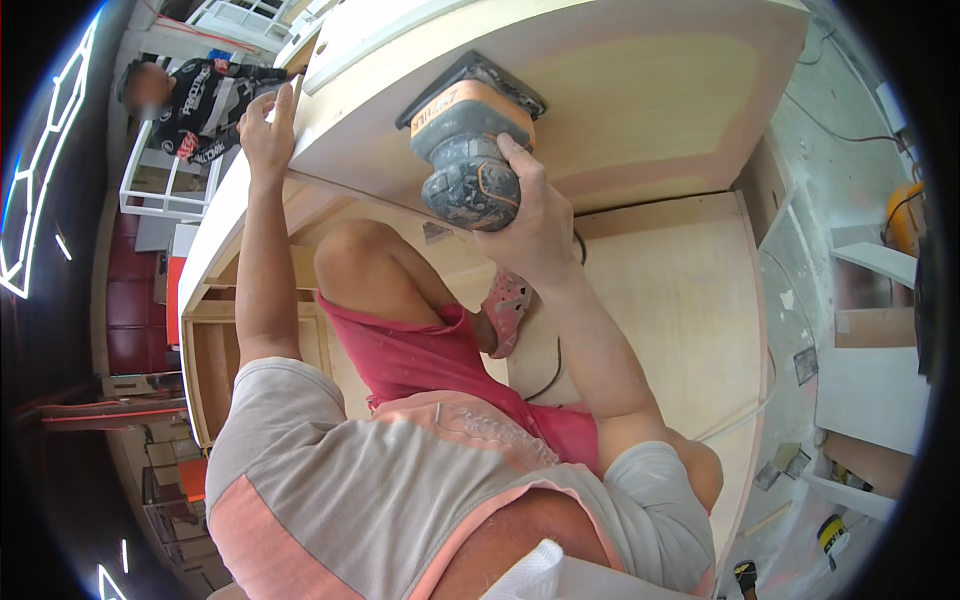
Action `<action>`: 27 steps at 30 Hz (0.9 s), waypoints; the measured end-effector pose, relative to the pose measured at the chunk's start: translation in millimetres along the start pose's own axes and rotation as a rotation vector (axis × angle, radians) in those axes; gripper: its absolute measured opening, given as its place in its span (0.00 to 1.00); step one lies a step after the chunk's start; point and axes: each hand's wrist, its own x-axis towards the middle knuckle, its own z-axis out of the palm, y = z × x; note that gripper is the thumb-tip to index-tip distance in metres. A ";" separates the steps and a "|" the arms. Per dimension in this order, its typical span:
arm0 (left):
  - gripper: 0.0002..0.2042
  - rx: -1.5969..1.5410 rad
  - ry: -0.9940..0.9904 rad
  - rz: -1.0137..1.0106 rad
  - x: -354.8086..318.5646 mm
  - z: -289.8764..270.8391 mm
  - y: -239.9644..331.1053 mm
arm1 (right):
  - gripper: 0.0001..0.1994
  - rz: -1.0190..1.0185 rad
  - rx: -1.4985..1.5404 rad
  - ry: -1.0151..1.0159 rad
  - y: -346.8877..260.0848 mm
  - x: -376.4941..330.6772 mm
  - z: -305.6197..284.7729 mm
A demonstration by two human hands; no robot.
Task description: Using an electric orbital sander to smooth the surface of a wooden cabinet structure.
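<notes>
My right hand (530, 215) is wrapped around the rounded, dusty grip of an electric sander (475, 150), dark grey with an orange band. Its flat dark pad lies against the face of a pale wooden panel (640, 110), which has smoother, lighter patches and a pinkish-brown border. At the panel's left corner, my left hand (266, 135) grips the edge with bent fingers; part of the fingers is hidden. A dark power cord (553, 375) runs behind my right forearm.
I crouch on a wooden base board (670, 300) inside a curved wooden cabinet frame (215, 340). Another person (205, 105) stands beyond the left edge, near white metal frames (165, 185). White boards (865, 395), an orange machine (905, 218) and a yellow-black tub (832, 537) lie to the right.
</notes>
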 end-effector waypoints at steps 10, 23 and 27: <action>0.27 -0.046 0.020 -0.021 1.2 -1.0 2.7 | 0.41 -0.094 -0.175 -0.164 7.8 -3.1 -8.6; 0.25 -0.045 0.039 0.064 -3.4 -2.7 4.6 | 0.38 0.236 0.151 0.269 5.4 -0.5 -9.5; 0.27 -0.079 0.071 0.072 -0.7 1.6 4.0 | 0.27 0.431 0.424 0.423 6.0 26.4 -22.7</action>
